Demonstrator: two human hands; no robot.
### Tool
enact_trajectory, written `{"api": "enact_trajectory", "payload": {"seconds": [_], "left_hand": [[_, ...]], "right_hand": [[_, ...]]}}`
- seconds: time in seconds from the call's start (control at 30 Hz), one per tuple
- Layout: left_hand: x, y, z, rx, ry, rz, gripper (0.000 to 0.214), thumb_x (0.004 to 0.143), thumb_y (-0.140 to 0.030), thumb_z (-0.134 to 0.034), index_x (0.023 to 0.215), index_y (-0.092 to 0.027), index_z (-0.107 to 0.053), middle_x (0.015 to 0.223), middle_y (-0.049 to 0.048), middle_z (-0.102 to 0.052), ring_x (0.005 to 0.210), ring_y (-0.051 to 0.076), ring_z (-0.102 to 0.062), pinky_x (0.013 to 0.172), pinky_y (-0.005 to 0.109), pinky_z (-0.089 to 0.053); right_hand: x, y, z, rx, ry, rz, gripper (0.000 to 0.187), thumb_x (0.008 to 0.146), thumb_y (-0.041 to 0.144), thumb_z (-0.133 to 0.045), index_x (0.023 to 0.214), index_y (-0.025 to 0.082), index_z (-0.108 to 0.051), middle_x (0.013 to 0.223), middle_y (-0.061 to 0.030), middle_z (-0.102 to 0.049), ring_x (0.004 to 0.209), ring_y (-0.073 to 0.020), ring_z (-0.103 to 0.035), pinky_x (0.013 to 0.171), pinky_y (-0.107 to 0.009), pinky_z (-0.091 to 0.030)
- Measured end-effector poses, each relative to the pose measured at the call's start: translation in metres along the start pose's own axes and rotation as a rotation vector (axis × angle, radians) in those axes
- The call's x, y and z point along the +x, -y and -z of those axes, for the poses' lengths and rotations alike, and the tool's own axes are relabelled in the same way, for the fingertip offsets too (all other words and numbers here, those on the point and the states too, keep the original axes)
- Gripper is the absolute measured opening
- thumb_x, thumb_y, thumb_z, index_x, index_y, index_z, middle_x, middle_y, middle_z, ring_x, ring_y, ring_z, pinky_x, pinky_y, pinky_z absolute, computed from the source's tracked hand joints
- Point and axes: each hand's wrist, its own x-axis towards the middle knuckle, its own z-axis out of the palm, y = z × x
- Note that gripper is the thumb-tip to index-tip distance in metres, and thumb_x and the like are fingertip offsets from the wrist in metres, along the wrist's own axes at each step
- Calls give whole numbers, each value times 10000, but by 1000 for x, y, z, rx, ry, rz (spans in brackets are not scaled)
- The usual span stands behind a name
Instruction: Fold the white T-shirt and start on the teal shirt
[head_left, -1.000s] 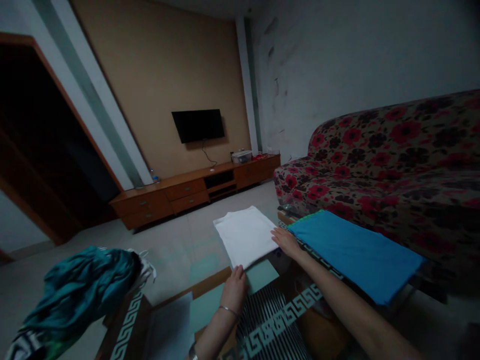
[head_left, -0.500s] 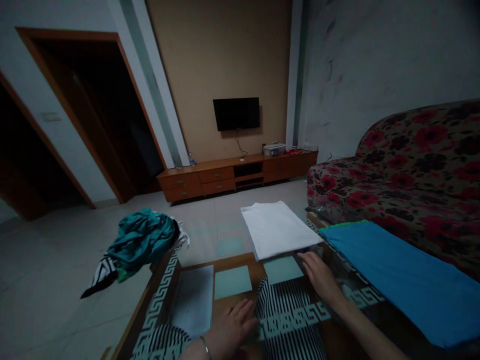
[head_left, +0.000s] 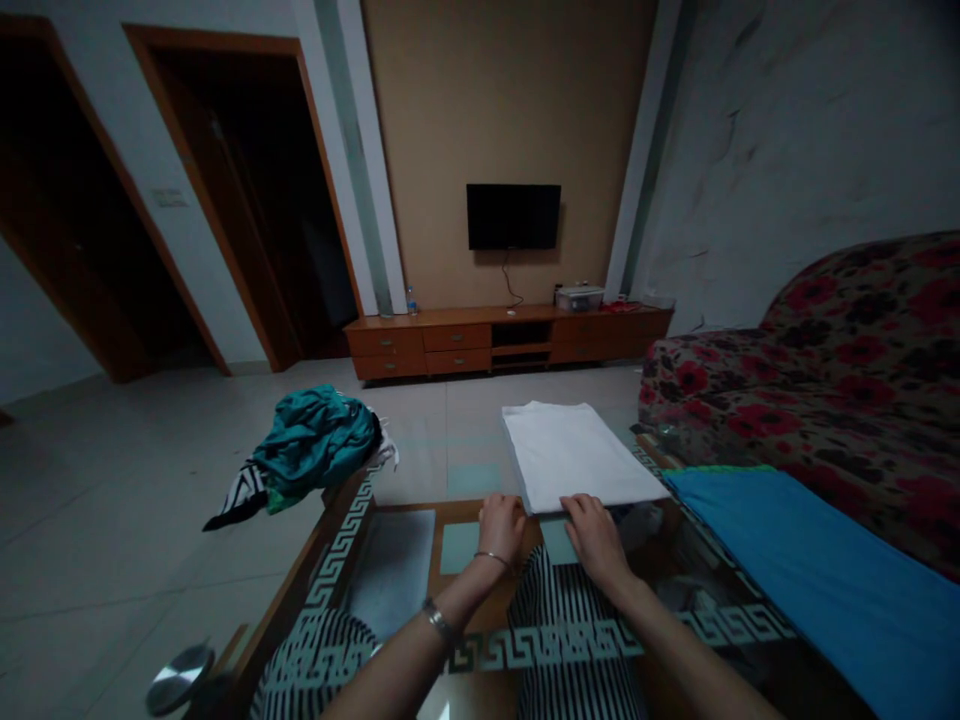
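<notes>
A white folded cloth [head_left: 581, 455] lies flat on the glass-topped table [head_left: 480, 650]. My left hand [head_left: 501, 527] is at its near left corner, fingers bent and closed together against the fabric; the fingertips are partly hidden. On the near edge, to the right of that corner, my right hand [head_left: 594, 535] has its fingers curled over the cloth, thumb side low. To the right, a blue cloth [head_left: 817, 560] with a green edge is spread along the table's side. A crumpled teal garment [head_left: 319, 435] with black-and-white trim sits at the far left corner.
A floral sofa [head_left: 825, 370] stands on the right, close to the table. Across the tiled floor is a low wooden cabinet [head_left: 457, 340] beneath a wall-mounted television [head_left: 514, 217]. A round metallic object [head_left: 180, 680] shows at lower left. Striped fabric is visible through the glass.
My left hand has risen from the tabletop to the white cloth's near left corner. My right hand has shifted left along its near edge. The camera view has turned slightly left.
</notes>
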Motion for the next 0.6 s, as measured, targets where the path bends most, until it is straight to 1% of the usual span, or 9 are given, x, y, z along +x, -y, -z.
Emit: {"api": "enact_trajectory", "payload": {"seconds": [0.1,0.2,0.3,0.4,0.47,0.53,0.6], "left_hand": [[18,-3,-19,-47,-2,66,230,800,-159,-533,995,-109,-645,1057,138,-594,1064,251,-493,927,365,-354],[27,-3,-32,-129,36,105,221,763,-125,-574,975,-103,-635,995,114,-624,989,210,-535,879,308,-386],[33,-5,-38,-230,85,153,287,748,-89,-585,1034,-102,-596,911,75,-632,870,159,-565,784,252,-417],[36,-7,-39,-333,160,224,326,744,-70,-584,1067,-94,-553,764,25,-600,682,113,-552,636,216,-416],[36,-10,-35,-402,227,266,329,755,-83,-576,1080,-102,-526,640,-28,-540,540,87,-495,535,201,-384],[34,-12,-29,-466,296,289,303,770,-105,-569,1068,-123,-516,545,-73,-464,445,69,-426,472,191,-346],[32,-13,-23,-512,352,294,237,775,-115,-570,1007,-143,-527,493,-95,-408,401,59,-384,440,182,-321]], "right_hand": [[-4,-9,-9,10,14,-17,390,825,116,-470,1203,192,-533,1077,-100,-564,1032,-237,-493,882,-345,-407],[-6,-14,-11,36,13,-11,385,826,117,-457,1193,198,-538,1088,-99,-558,1026,-236,-495,874,-344,-416],[-5,-13,-9,46,15,-17,374,819,108,-461,1169,203,-552,1075,-96,-558,1020,-235,-492,878,-344,-416],[-4,-11,-6,49,18,-22,374,822,102,-456,1170,201,-551,1065,-92,-556,1020,-233,-487,891,-346,-411],[-4,-11,-5,50,16,-24,371,825,102,-455,1172,194,-551,1064,-93,-555,1021,-231,-486,897,-342,-409],[-4,-11,-5,49,16,-24,368,825,102,-459,1169,187,-555,1064,-95,-555,1019,-229,-487,896,-339,-410],[-5,-11,-5,48,18,-23,368,821,101,-464,1167,187,-558,1065,-96,-555,1019,-230,-488,892,-340,-413]]}}
